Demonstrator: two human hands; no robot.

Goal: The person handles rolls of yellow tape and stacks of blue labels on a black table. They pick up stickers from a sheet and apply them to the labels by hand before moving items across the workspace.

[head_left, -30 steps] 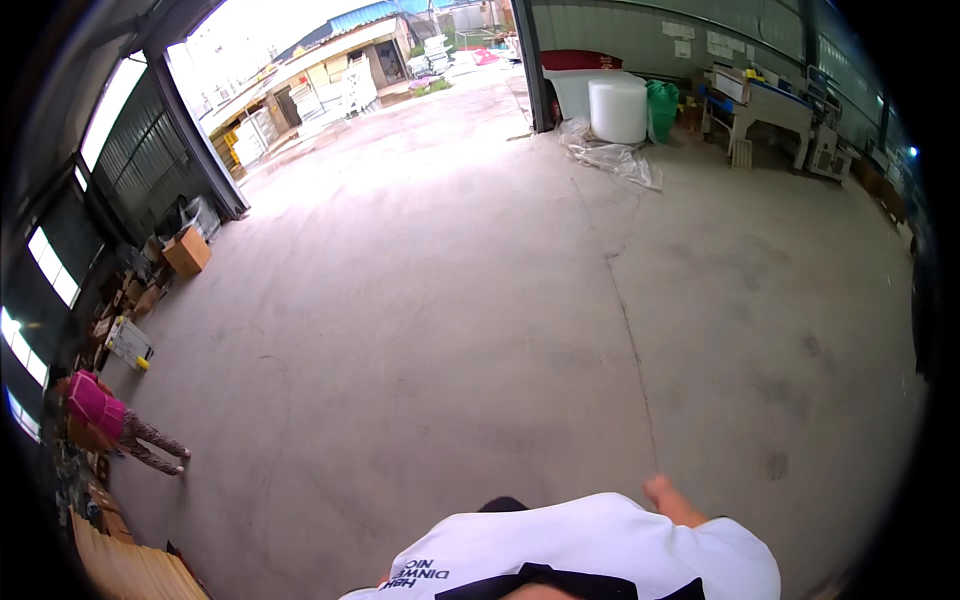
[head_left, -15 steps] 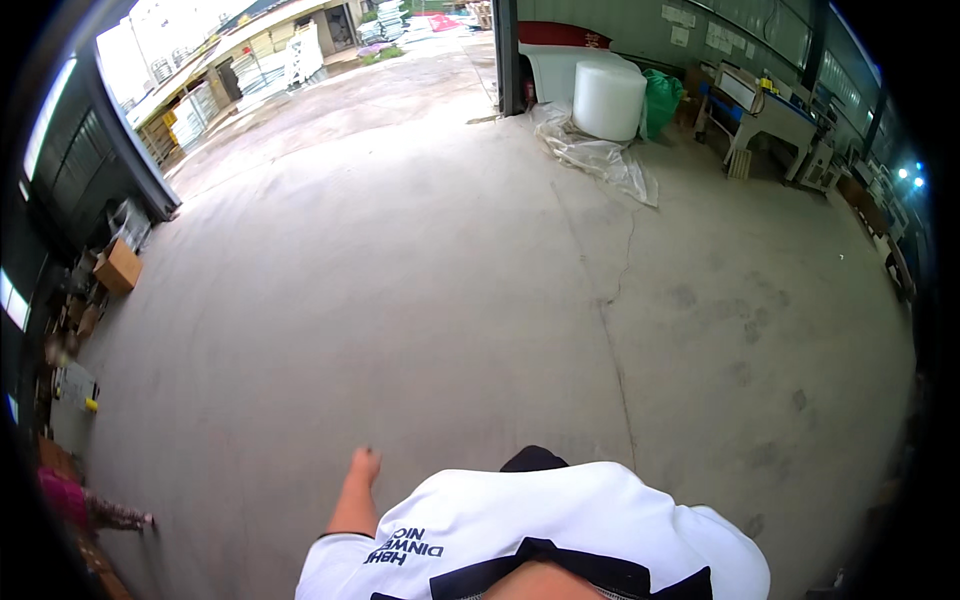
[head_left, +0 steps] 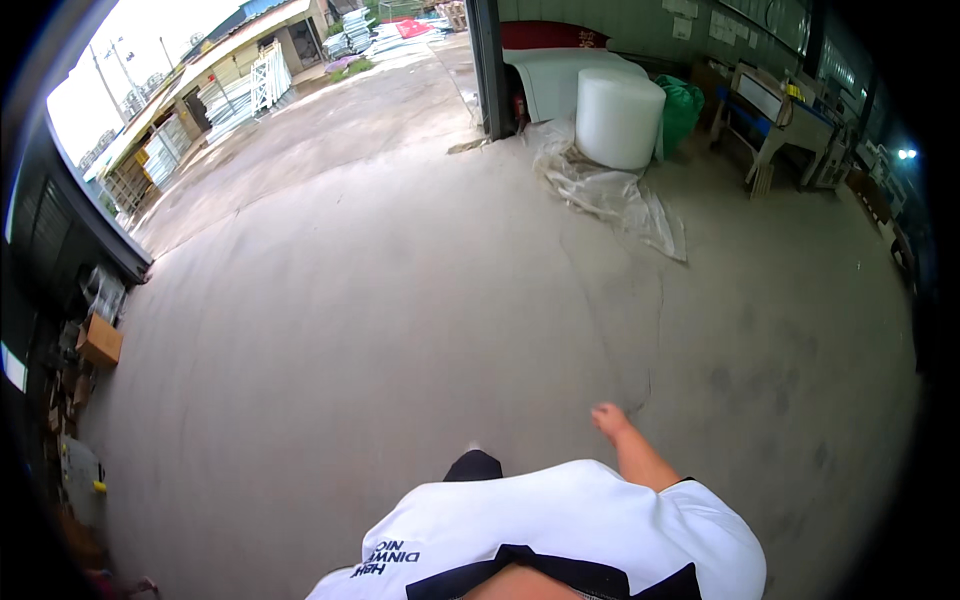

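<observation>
My right hand (head_left: 608,419) swings out in front of my white shirt (head_left: 560,530) over the bare concrete floor (head_left: 400,330). Its fingers look loosely curled and it holds nothing. My left hand is out of sight. A dark shoe tip (head_left: 473,464) shows just ahead of my shirt. Nothing lies within reach of the hand.
A big white roll of bubble wrap (head_left: 618,117) and a crumpled clear plastic sheet (head_left: 610,195) lie ahead by a steel column (head_left: 487,65). A green bag (head_left: 682,108) and a workbench (head_left: 775,115) stand far right. A cardboard box (head_left: 100,340) and clutter line the left wall.
My left hand, seen half a second ago, has dropped out of view, and my right hand has swung forward. The bubble wrap roll and column have come closer.
</observation>
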